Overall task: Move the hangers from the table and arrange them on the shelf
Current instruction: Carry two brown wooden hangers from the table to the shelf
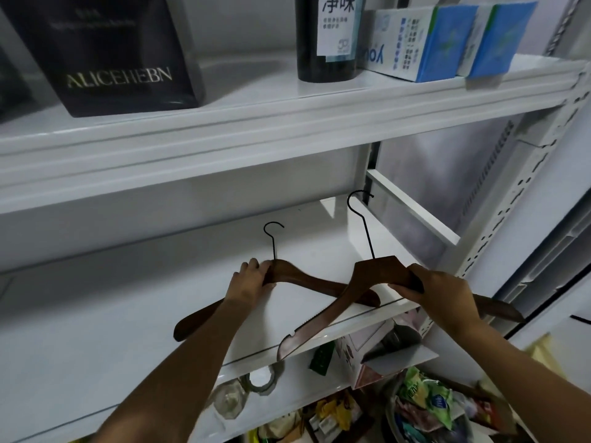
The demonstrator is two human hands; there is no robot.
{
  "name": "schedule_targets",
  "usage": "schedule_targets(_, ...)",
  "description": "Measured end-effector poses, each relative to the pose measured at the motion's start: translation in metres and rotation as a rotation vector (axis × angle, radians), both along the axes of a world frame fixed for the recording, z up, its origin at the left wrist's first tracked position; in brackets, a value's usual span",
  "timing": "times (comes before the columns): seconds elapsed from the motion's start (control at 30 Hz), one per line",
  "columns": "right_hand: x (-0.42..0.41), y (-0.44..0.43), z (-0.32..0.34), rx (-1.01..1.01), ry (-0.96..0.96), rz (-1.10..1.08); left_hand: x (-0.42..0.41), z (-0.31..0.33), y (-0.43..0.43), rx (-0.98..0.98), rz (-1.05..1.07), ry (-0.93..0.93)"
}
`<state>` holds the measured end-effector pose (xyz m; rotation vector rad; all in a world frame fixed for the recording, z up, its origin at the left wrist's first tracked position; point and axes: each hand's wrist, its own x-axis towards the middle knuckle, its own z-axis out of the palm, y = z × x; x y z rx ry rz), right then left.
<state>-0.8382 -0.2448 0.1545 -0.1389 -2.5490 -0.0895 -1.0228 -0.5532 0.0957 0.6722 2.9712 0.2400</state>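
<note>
Two brown wooden hangers with black wire hooks are at the white middle shelf [96, 330]. The left hanger [307, 278] lies flat on the shelf board, hook pointing to the back. My left hand [251, 278] grips it at its neck. The right hanger [361, 289] is tilted, its left arm reaching past the shelf's front edge and crossing over the left hanger's right arm. My right hand [438, 292] grips its right shoulder. Its hook [361, 215] points toward the back right corner.
The upper shelf [287, 123] holds a black bag [112, 59], a dark bottle [326, 39] and blue-white boxes [425, 43]. A perforated white upright [511, 203] stands at the right. Below are tape rolls [262, 378], a small box and colourful packets [425, 404].
</note>
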Motion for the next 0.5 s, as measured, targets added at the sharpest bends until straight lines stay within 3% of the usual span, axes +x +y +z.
schedule_targets(0.27,-0.024,0.018,-0.019,-0.069,-0.022,0.079,0.008,0.002,0.015,0.054,0.078,-0.004)
schedule_targets(0.5,-0.025,0.039,-0.029,-0.078,-0.027,0.079,-0.015,0.006,0.067,0.015,0.02,0.012)
